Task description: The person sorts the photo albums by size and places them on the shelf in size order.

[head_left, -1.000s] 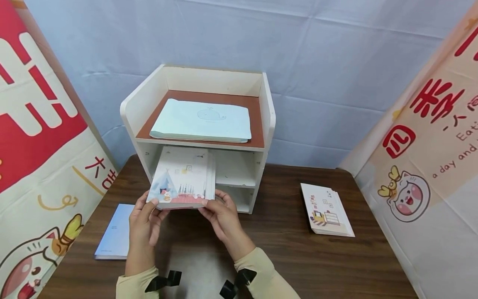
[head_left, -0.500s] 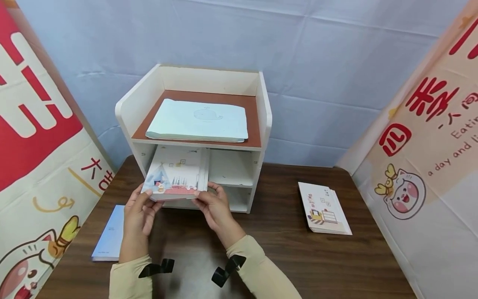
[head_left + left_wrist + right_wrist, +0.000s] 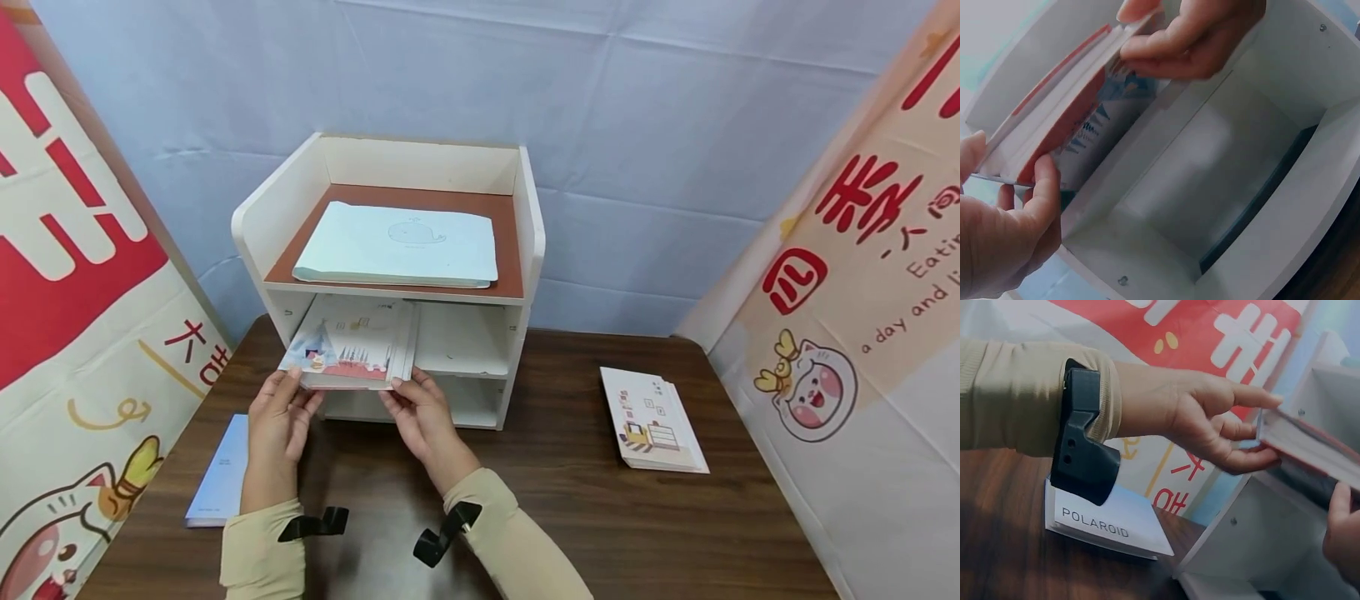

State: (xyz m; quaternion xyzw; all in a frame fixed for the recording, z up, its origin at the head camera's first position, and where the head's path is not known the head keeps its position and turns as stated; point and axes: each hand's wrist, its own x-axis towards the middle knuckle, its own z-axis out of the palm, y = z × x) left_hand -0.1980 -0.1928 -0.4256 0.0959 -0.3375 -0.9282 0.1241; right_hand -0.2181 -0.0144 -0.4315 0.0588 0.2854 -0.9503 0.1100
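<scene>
At frame centre: I see a stack of cards (image 3: 347, 354), tent drawing on top, red lower band, half inside the middle slot of the white shelf unit (image 3: 525, 250).
Left hand (image 3: 276, 417): I see its fingers curled, pinching the stack's lower-left corner.
Right hand (image 3: 420, 412): fingers bent, gripping the stack's lower-right edge.
Lower left: blue booklet (image 3: 221, 475) flat on the table (image 3: 570, 500).

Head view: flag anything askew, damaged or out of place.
Nothing looks damaged or spilled. The tent-cover booklets sit only partway in the white shelf unit, angled, held by the left hand and right hand. Other booklets lie flat.
</scene>
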